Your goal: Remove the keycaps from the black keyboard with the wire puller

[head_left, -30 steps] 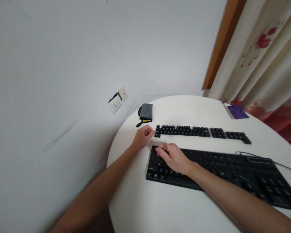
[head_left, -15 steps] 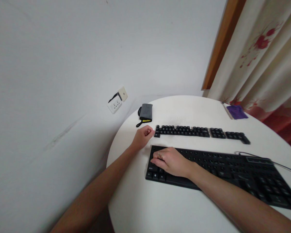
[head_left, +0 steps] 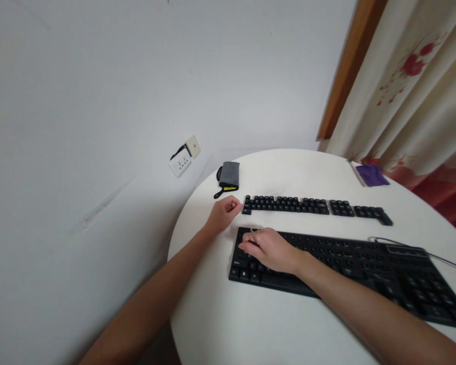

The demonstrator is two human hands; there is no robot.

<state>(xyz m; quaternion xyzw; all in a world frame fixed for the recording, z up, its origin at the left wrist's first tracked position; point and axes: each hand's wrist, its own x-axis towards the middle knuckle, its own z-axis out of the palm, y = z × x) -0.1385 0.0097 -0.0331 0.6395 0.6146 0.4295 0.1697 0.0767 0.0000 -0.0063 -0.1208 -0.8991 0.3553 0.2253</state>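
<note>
My right hand (head_left: pixel 269 249) lies on the left end of a black keyboard (head_left: pixel 345 256), fingers curled down and pinched over the top-left keys. A thin wire tool just shows at its fingertips. My left hand (head_left: pixel 223 215) rests on the round white table (head_left: pixel 251 314) as a loose fist, and I cannot see anything inside it. The fist sits just left of a long row of loose black keycaps (head_left: pixel 311 206) laid out behind the keyboard.
A grey pouch with a yellow edge and black strap (head_left: pixel 228 176) lies at the table's back left. A purple cloth (head_left: pixel 371 175) lies at the back right by the flowered curtain (head_left: pixel 414 101). The keyboard cable (head_left: pixel 441 257) runs off right. A wall socket (head_left: pixel 182 161) is at left.
My right hand dropped from a raised position with the wire tool onto the keyboard's left end, slid slightly left, then edged back toward the top row. The left fist has stayed put.
</note>
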